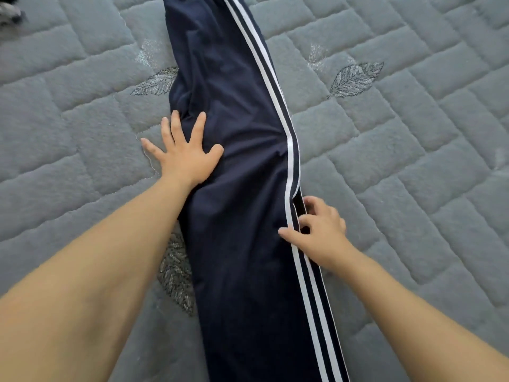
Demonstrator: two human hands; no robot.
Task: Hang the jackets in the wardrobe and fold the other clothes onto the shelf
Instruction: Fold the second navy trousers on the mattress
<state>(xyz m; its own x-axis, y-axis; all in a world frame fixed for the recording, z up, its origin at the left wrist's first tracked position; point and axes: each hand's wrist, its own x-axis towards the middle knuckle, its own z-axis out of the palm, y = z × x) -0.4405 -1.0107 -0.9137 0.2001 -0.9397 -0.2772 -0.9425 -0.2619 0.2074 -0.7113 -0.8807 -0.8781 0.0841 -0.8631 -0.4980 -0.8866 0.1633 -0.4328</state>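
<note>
Two hands work one garment: navy track trousers [239, 188] with two white side stripes [289, 166], laid lengthwise on a grey quilted bed cover [413, 133] and running from the near edge of view to the far edge. Trousers appear already doubled leg on leg; stripes run along their right edge.

Left hand [184, 153] lies flat, fingers spread, palm half on the trousers' left edge and half on the cover beside it. It presses, grips nothing. Right hand [319, 227], nearer the viewer, sits on the striped edge with fingers curled, pinching the fabric at the stripe; thumb lies across the stripe.

Step in hand, as judged: squaring and smoothing the trousers ahead of a crosswise fold.

Notes for doing it well:
- Keep the left palm as anchor, so the cloth does not slide on the cover.
- Draw the striped edge outward until the stripe runs straight; it bows beside the left hand now.
- Smooth out the creases just beyond the left hand before folding.

A dark, blurred item [9, 12] lies well left of the trousers' far end; cannot identify. Wardrobe and shelf not in view.
</note>
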